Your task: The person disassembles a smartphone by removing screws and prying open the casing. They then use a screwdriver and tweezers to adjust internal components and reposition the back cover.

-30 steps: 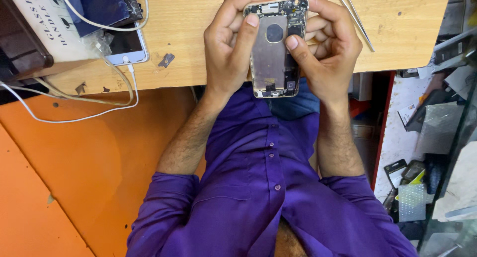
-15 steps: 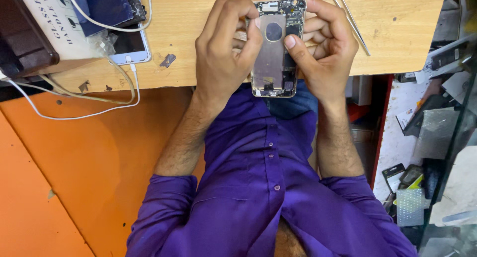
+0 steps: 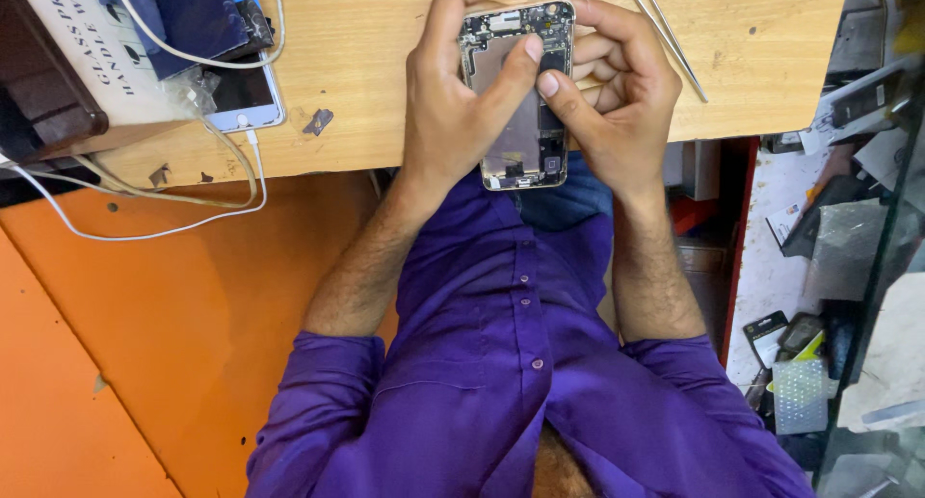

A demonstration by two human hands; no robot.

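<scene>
**Both thumbs inside the opened phone shell**

Starting far left on the wooden bench [image 3: 366, 74]: a white phone [image 3: 246, 93] on a cable, lying under a dark pouch, well apart from our hands. Moving right, our left hand [image 3: 448, 113] grips the left edge of the open phone chassis [image 3: 515, 93], thumb laid across its bare inner plate. Our right hand [image 3: 617, 103] clasps the right edge, thumb pressing on the dark strip near the middle. The chassis is held upright between both hands, just over the bench edge, above our purple shirt. Looks to us like we're seating or checking a part inside; any next push wants gentle, even thumb pressure. Thin metal tweezers [image 3: 665, 36] lie just right of the right hand, untouched.
</scene>
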